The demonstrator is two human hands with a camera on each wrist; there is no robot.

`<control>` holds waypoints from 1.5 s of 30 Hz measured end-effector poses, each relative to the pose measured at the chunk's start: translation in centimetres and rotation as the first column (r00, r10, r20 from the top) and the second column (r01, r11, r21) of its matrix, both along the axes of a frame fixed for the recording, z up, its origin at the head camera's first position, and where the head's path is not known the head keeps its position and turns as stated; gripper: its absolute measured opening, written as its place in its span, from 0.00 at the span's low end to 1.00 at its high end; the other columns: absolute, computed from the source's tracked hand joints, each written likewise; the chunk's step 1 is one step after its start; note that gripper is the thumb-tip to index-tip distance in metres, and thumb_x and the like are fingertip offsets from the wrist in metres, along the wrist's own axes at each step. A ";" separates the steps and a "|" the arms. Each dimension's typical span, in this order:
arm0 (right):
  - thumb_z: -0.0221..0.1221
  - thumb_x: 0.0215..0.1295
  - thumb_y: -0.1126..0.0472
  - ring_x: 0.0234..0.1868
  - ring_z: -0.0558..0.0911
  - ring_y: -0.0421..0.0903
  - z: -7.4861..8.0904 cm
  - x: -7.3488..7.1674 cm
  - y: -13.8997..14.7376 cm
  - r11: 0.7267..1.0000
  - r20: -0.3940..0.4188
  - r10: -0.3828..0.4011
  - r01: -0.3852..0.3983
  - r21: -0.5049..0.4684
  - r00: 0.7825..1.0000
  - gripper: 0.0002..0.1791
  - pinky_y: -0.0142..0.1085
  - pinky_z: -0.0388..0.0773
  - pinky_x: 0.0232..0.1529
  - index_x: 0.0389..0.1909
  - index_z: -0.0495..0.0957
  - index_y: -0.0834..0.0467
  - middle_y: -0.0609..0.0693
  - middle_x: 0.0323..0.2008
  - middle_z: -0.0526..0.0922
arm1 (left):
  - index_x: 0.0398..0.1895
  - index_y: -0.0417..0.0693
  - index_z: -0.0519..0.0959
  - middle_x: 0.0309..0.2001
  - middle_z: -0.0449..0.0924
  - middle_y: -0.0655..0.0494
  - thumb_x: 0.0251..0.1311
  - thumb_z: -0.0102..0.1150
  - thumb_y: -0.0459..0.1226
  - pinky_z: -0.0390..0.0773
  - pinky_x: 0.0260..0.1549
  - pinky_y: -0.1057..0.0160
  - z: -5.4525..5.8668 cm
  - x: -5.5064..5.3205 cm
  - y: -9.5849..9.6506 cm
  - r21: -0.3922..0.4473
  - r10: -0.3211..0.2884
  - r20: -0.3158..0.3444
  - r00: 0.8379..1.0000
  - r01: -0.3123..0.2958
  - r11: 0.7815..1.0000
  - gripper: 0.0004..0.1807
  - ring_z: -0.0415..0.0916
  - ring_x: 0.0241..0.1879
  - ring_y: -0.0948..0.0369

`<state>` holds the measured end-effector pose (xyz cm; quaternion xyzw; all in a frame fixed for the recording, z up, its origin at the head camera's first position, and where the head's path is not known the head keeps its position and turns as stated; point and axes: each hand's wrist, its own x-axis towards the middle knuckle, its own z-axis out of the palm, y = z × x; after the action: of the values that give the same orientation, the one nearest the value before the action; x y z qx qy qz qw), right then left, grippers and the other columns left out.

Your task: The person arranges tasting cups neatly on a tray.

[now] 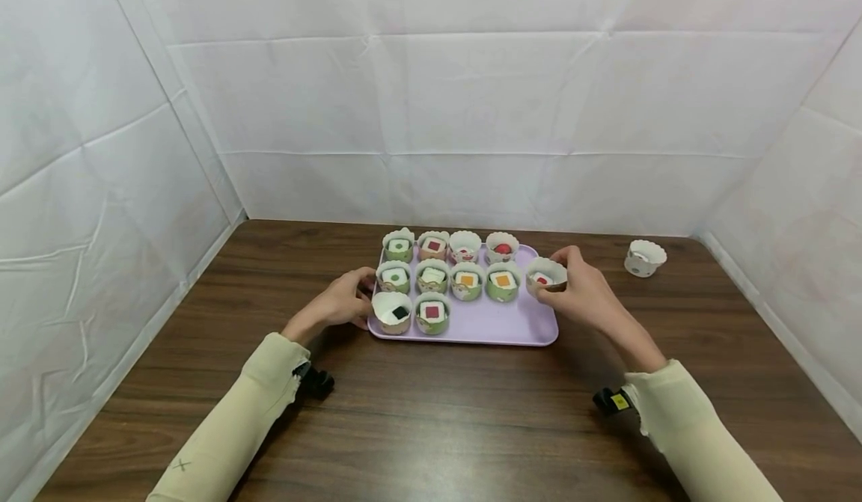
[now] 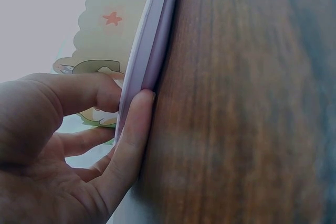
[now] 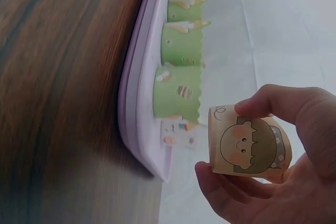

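A lilac tray (image 1: pixel 498 326) bears rows of paper baking cups, with white pieces topped in green, red, orange or black in most of them. At its left end my left hand (image 1: pixel 342 298) grips the rim; the left wrist view shows fingers (image 2: pixel 137 129) on both sides of the tray edge. My right hand (image 1: pixel 587 289) holds a paper cup (image 3: pixel 247 148) printed with a cartoon face, between thumb and fingers. This cup, with something white and red inside, is over the tray's right end, beside a green cup (image 1: pixel 502 286) with an orange-topped piece.
One more paper cup (image 1: pixel 645 258) stands on the dark wooden table (image 1: pixel 431 412), off to the right of the tray. White sheeting (image 1: pixel 471 105) closes off the back and both sides. Two cups, one with a black-topped piece (image 1: pixel 392 315), stand at the tray's front left.
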<state>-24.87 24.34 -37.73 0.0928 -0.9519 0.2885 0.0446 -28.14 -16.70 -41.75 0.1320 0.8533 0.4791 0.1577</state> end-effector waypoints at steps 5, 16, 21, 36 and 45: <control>0.69 0.61 0.53 0.47 0.77 0.55 0.0 0.1 -1.0 0.999 -0.032 0.053 -0.054 -0.002 0.998 0.33 0.43 0.77 0.45 0.59 0.67 0.67 0.65 0.53 0.79 | 0.72 0.34 0.64 0.58 0.69 0.33 0.53 0.58 0.22 0.91 0.32 0.57 0.0 0.0 0.0 -0.002 0.001 -0.002 1.000 -0.001 1.000 0.38 0.78 0.45 0.53; 0.69 0.58 0.58 0.51 0.80 0.55 0.0 1.1 -3.7 0.993 -0.059 0.122 -0.122 0.009 0.991 0.31 0.48 0.80 0.49 0.58 0.69 0.66 0.63 0.55 0.81 | 0.72 0.34 0.64 0.59 0.68 0.33 0.55 0.58 0.23 0.91 0.32 0.57 0.1 0.0 -0.1 -0.006 -0.003 -0.001 1.000 0.003 1.000 0.37 0.78 0.45 0.52; 0.71 0.59 0.57 0.52 0.81 0.55 -0.6 1.5 -5.2 0.984 -0.082 0.176 -0.176 0.009 0.981 0.32 0.49 0.81 0.51 0.60 0.71 0.65 0.62 0.57 0.82 | 0.71 0.33 0.64 0.59 0.68 0.32 0.55 0.58 0.22 0.91 0.32 0.57 0.0 0.0 -0.1 -0.004 0.003 0.004 1.000 -0.003 1.000 0.36 0.78 0.45 0.52; 0.72 0.59 0.60 0.55 0.83 0.53 -2.5 2.1 -7.4 0.961 -0.110 0.274 -0.270 0.054 0.955 0.32 0.48 0.84 0.53 0.62 0.72 0.63 0.59 0.57 0.83 | 0.72 0.34 0.64 0.59 0.67 0.33 0.55 0.58 0.22 0.91 0.32 0.57 0.1 0.0 0.0 -0.008 -0.003 0.006 1.000 0.003 1.000 0.37 0.77 0.45 0.53; 0.74 0.59 0.58 0.53 0.84 0.52 -3.1 2.2 -7.9 0.954 -0.124 0.299 -0.291 0.075 0.946 0.31 0.46 0.83 0.53 0.62 0.74 0.61 0.56 0.57 0.83 | 0.72 0.34 0.63 0.59 0.67 0.33 0.54 0.56 0.21 0.91 0.32 0.57 0.2 0.0 0.0 -0.010 -0.004 0.004 1.000 0.004 1.000 0.38 0.78 0.44 0.52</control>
<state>-22.71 16.45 -40.84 0.2545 -0.9298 0.2587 0.0621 -28.14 -16.69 -41.59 0.1317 0.8551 0.4749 0.1611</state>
